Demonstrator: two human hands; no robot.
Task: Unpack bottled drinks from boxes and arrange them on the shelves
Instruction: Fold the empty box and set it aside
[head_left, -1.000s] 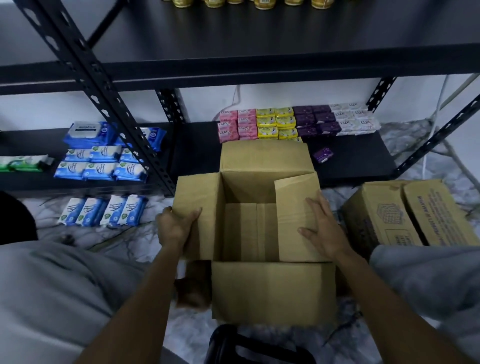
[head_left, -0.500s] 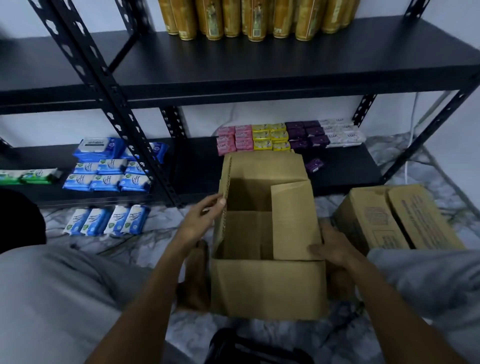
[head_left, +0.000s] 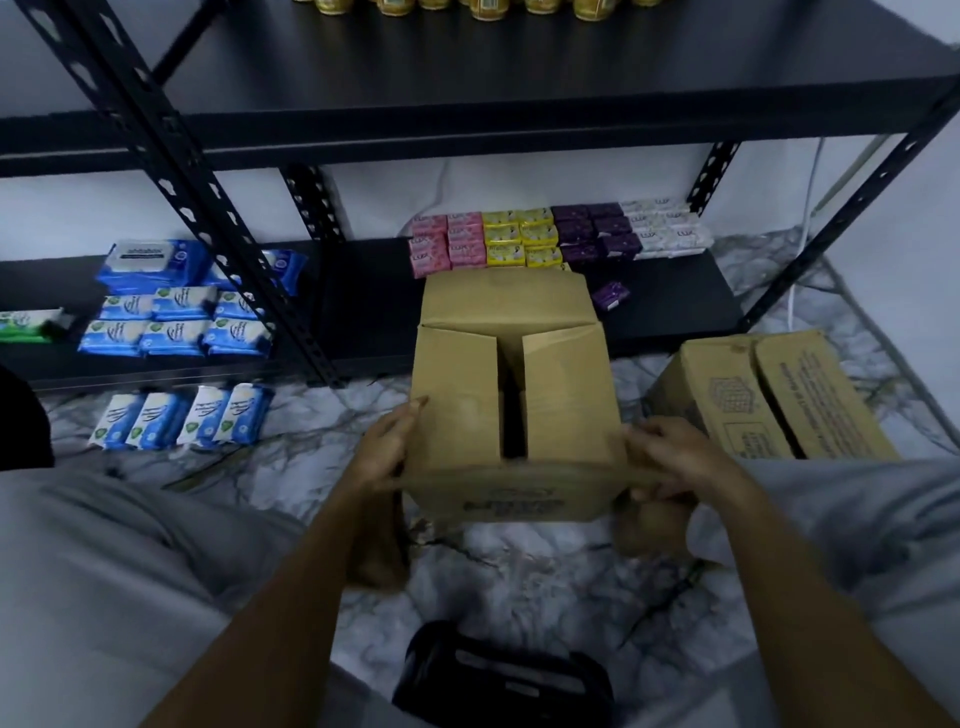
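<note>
An empty brown cardboard box (head_left: 509, 374) sits on the marble floor in front of me, its two side flaps folded in with a dark gap between them. My left hand (head_left: 387, 449) grips the near flap at the box's left front corner. My right hand (head_left: 675, 462) pinches the same flap at the right front corner. Gold bottles (head_left: 488, 6) stand in a row on the black upper shelf (head_left: 519, 88), only their bottoms showing at the top edge.
A second, closed cardboard box (head_left: 769, 400) lies to the right. The lower shelf (head_left: 363, 312) holds blue wipe packs (head_left: 176, 312) and coloured soap bars (head_left: 550, 234). More wipe packs (head_left: 182, 421) lie on the floor at left. A black object (head_left: 498, 675) sits between my knees.
The left side flap has been folded in over the box opening beside the right one. Both hands moved down to the near flap's corners. The view tilted down.
</note>
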